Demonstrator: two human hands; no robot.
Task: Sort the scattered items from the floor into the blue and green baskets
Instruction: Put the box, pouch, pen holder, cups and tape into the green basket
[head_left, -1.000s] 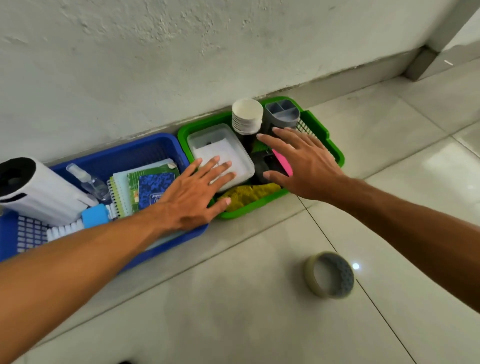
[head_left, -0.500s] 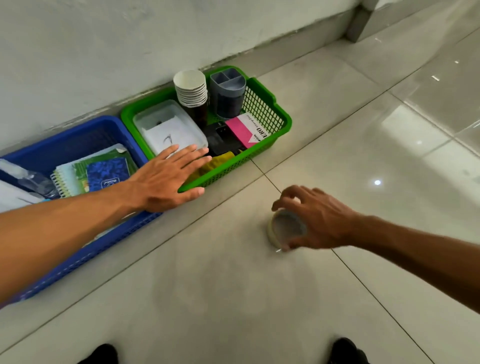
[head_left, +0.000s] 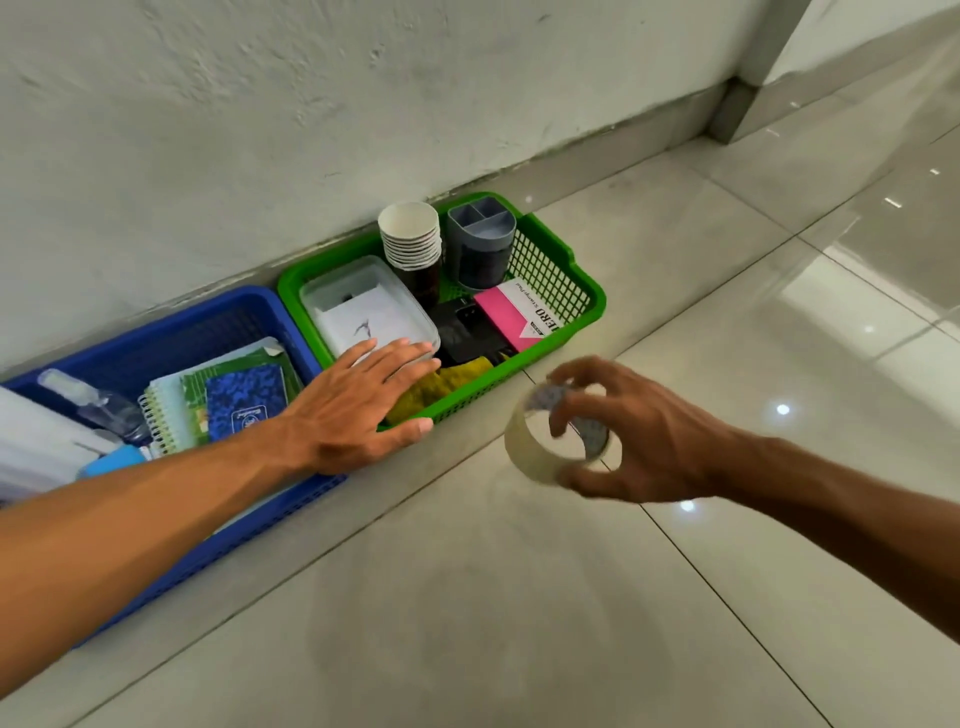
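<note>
My right hand (head_left: 631, 439) grips a roll of clear tape (head_left: 540, 447) in the air, just in front of the green basket (head_left: 582, 291). That basket holds a clear lidded box (head_left: 358, 306), a stack of paper cups (head_left: 410, 234), a grey pen holder (head_left: 480, 244), a pink pad (head_left: 519, 314), a black item and a yellow cloth (head_left: 441, 387). My left hand (head_left: 358, 405) lies flat with fingers spread across the seam between the green basket and the blue basket (head_left: 208, 322). The blue basket holds notebooks (head_left: 228, 400), a clear spray bottle (head_left: 93, 400) and a white object.
Both baskets stand side by side against a white wall (head_left: 363, 104). Glossy tile floor (head_left: 519, 597) stretches in front and to the right. A wall corner post (head_left: 763, 67) stands at the far right.
My right hand closed on the tape roll on the floor and lifted it toward the green basket. My left hand stayed flat across the baskets' edge.
</note>
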